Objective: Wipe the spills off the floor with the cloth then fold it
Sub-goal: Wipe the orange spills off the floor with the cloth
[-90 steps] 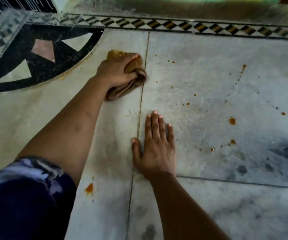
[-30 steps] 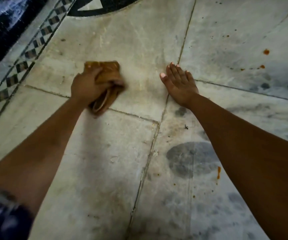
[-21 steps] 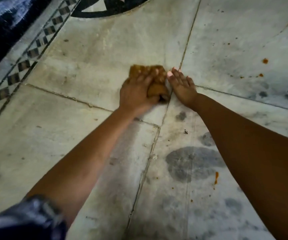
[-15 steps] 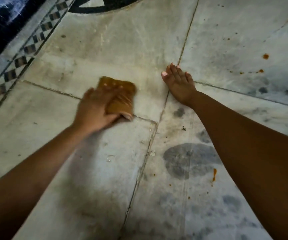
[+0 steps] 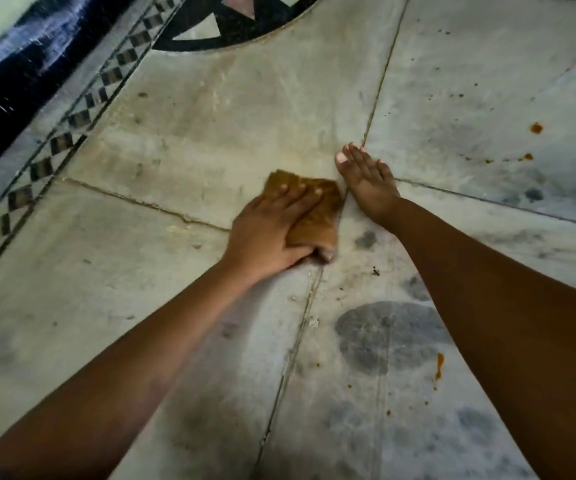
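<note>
A folded brown cloth (image 5: 317,216) lies on the grey marble floor (image 5: 210,133) where the tile joints cross. My left hand (image 5: 272,233) presses down on it, fingers laid across the top and thumb hooked round its near edge. Just right of the cloth, my right hand (image 5: 369,185) rests flat on the floor with straight fingers. Orange spill spots (image 5: 536,127) dot the right-hand tile, with a smaller one (image 5: 527,156) below. An orange streak (image 5: 439,365) shows beside my right forearm.
A checkered inlay border (image 5: 54,143) runs diagonally along the left, with a dark wall base (image 5: 9,81) beyond it. A black circular floor inlay (image 5: 231,26) sits at the top. Dark grey blotches (image 5: 386,334) mark the near marble tile.
My left hand has slid the cloth to the right across the tile, ending next to my right hand. My right hand has stayed planted on the floor.
</note>
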The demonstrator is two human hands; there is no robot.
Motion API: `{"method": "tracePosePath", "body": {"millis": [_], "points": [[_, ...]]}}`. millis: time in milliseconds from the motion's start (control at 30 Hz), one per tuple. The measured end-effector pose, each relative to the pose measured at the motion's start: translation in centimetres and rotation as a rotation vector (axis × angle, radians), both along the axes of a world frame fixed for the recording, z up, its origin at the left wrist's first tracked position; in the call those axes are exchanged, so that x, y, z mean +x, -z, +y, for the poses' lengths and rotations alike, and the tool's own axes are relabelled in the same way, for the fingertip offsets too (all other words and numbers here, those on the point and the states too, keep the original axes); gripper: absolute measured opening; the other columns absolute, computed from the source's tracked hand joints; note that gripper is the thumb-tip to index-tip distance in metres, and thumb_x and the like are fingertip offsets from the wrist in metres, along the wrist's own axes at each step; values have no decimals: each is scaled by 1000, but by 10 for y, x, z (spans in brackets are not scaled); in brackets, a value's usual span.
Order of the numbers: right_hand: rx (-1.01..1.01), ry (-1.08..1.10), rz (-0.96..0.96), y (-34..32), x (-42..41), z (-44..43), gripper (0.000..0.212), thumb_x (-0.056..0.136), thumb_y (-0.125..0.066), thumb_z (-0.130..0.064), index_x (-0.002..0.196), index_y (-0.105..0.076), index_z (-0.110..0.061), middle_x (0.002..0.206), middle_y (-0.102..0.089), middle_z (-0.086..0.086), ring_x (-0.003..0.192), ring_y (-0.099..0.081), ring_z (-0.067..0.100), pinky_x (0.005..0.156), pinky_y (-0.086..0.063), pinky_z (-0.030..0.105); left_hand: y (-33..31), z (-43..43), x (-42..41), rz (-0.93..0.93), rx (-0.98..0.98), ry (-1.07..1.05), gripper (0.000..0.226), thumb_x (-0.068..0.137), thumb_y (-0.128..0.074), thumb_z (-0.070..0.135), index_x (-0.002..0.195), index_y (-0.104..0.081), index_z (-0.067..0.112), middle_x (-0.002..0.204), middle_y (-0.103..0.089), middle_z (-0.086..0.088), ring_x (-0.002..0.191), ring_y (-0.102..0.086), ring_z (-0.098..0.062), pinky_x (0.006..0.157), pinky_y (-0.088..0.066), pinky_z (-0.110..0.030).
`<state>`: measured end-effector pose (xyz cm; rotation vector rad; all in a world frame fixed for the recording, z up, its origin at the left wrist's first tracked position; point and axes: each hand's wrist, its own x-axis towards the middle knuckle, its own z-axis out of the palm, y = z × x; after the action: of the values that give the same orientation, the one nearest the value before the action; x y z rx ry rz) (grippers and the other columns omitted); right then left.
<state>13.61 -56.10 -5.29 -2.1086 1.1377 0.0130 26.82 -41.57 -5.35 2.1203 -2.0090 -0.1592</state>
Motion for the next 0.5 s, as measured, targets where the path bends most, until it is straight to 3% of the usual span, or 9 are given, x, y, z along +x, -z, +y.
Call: {"method": "tracePosePath", "body": {"millis": [67, 167, 300, 400, 500], "points": [[-5, 2, -4, 2, 0, 0, 58, 100, -12, -47, 150, -4, -21, 159, 5, -6, 144, 10, 6, 114, 11, 30, 7, 23, 33, -41, -36, -9, 80, 71, -42, 65, 140, -44, 24, 141, -50, -6, 124, -51, -31, 98, -40, -46], [-45, -10, 34, 4, 1, 0, 59, 99, -11, -49, 150, -2, -20, 159, 7, -6, 144, 10, 6, 115, 11, 31, 8, 21, 100, -40, -58, -341, 71, 72, -38, 60, 134, -48, 28, 130, -59, -9, 111, -59, -32, 97, -42, -47], [-40, -20, 51, 6, 0, 1, 61, 98, -10, -51, 150, 1, -21, 158, 9, -7, 143, 12, 6, 116, 12, 32, 1, -42, 142, 57, 44, -706, 76, 74, -39, 67, 142, -36, 33, 134, -51, -15, 119, -50, -39, 98, -40, -47], [58, 56, -87, 0, 0, 2, 59, 99, -14, -50, 150, -6, -23, 158, 2, -9, 143, 6, 3, 117, 9, 31, -3, -82, 105, 52, 49, -637, 77, 71, -39, 73, 139, -37, 38, 131, -55, -10, 116, -53, -36, 95, -44, -42], [226, 169, -277, -8, -3, 2, 55, 99, -20, -47, 149, -15, -24, 158, -9, -9, 143, -2, 1, 118, 5, 30, -4, -86, 42, 69, 70, -500, 72, 78, -51, 64, 142, -33, 36, 130, -55, -11, 114, -54, -36, 92, -43, -40]]}}
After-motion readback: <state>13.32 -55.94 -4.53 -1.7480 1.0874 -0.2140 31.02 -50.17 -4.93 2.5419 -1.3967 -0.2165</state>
